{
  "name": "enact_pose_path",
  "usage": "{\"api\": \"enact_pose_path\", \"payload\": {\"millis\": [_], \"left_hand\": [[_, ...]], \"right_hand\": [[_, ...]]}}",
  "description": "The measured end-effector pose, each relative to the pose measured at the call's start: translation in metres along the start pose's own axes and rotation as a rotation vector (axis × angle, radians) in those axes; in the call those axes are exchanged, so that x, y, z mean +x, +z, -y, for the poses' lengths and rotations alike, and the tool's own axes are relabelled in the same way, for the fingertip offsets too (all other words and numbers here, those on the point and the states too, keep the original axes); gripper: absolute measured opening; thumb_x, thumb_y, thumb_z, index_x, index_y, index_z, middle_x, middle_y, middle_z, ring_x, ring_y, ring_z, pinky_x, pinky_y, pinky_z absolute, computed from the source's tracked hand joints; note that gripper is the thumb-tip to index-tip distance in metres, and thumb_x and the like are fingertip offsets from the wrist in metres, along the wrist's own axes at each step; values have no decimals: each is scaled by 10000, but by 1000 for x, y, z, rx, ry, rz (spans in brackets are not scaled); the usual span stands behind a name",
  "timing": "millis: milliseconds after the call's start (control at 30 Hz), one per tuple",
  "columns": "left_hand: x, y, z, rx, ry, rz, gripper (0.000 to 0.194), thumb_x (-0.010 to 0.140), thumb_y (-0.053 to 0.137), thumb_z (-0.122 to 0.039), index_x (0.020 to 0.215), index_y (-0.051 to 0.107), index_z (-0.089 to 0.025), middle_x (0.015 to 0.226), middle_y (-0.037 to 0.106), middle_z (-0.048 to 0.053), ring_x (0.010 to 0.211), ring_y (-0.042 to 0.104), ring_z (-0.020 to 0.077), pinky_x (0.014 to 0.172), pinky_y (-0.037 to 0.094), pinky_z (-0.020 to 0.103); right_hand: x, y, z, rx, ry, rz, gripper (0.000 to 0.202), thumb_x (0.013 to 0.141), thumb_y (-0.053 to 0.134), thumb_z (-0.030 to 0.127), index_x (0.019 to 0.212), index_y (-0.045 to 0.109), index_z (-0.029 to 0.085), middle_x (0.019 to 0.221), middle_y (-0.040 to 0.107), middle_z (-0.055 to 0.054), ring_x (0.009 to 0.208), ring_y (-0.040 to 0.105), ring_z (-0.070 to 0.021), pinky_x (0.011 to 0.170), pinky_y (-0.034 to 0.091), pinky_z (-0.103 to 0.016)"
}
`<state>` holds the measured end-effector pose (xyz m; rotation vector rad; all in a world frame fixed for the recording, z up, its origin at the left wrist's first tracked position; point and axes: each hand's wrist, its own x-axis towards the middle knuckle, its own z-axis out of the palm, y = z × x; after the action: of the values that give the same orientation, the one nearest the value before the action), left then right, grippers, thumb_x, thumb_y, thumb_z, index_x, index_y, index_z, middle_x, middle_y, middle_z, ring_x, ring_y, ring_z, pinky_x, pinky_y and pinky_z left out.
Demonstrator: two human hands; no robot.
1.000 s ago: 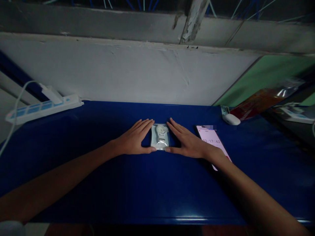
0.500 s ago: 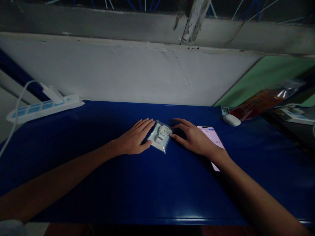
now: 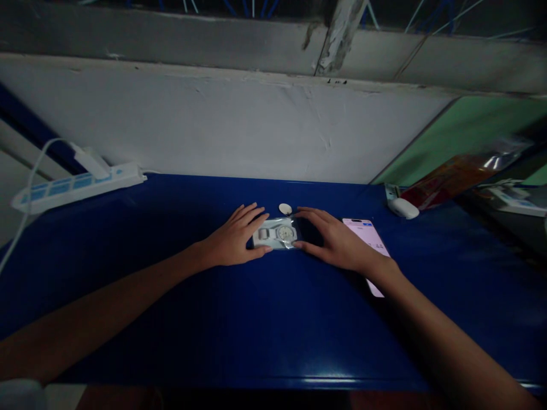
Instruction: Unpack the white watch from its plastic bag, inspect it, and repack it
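A clear plastic packet (image 3: 277,239) lies lengthwise on the blue table between my two hands. Inside is a white wristwatch (image 3: 285,232), its round dial toward the right and its strap toward the left. My left hand (image 3: 234,236) rests at the packet's left end, fingers stretched out and thumb apart, touching its edge. At the right end is my right hand (image 3: 331,236), fingers slightly bent and thumb apart, the tips by the packet's corners. Just behind the packet lies a small white oval disc (image 3: 285,209).
A lit phone (image 3: 363,230) lies partly under my right forearm. Farther right are a white mouse (image 3: 404,208) and a red-orange plastic bag (image 3: 453,176). A white power strip (image 3: 81,188) with a plugged-in charger stands at left. The wall (image 3: 239,131) borders the table's back.
The packet has turned from a slant to lie level across the table, with the dial now at right. The white disc now shows behind it. Both hands have barely moved.
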<state>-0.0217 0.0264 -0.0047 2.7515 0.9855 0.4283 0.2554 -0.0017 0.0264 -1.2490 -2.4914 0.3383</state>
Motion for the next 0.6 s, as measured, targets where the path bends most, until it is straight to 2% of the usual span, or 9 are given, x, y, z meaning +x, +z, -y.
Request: {"api": "enact_pose_path", "payload": {"millis": [100, 200, 400, 600], "left_hand": [[0, 1, 1, -6, -11, -2, 781, 893, 562, -584, 1460, 390, -76, 1537, 369, 219, 1471, 259, 354, 1197, 212, 551], [1, 3, 2, -6, -22, -20, 819, 872, 578, -609, 1435, 414, -37, 1521, 383, 239, 1467, 263, 362, 1202, 201, 548], [0, 3, 3, -3, -35, -20, 769, 895, 548, -601, 1428, 430, -60, 1523, 387, 230, 1469, 261, 363, 1196, 209, 560], [0, 2, 2, -3, -16, -3, 844, 851, 596, -623, 1442, 408, -50, 1522, 380, 243, 1466, 260, 377, 1191, 223, 560]], "right_hand": [[-1, 1, -6, 13, -11, 55, 725, 900, 558, 580, 1475, 419, 160, 1490, 475, -195, 1375, 443, -361, 1116, 374, -579], [-2, 2, -10, 29, -11, 86, 747, 898, 553, 606, 1489, 403, 174, 1486, 484, -181, 1379, 439, -351, 1122, 372, -569], [-3, 1, -14, 58, 17, 106, 814, 851, 607, 637, 1475, 404, 154, 1482, 482, -191, 1351, 474, -346, 1110, 403, -540], [-3, 1, -15, 65, 9, 118, 820, 857, 602, 637, 1498, 385, 174, 1506, 462, -173, 1397, 416, -345, 1135, 367, -548]]}}
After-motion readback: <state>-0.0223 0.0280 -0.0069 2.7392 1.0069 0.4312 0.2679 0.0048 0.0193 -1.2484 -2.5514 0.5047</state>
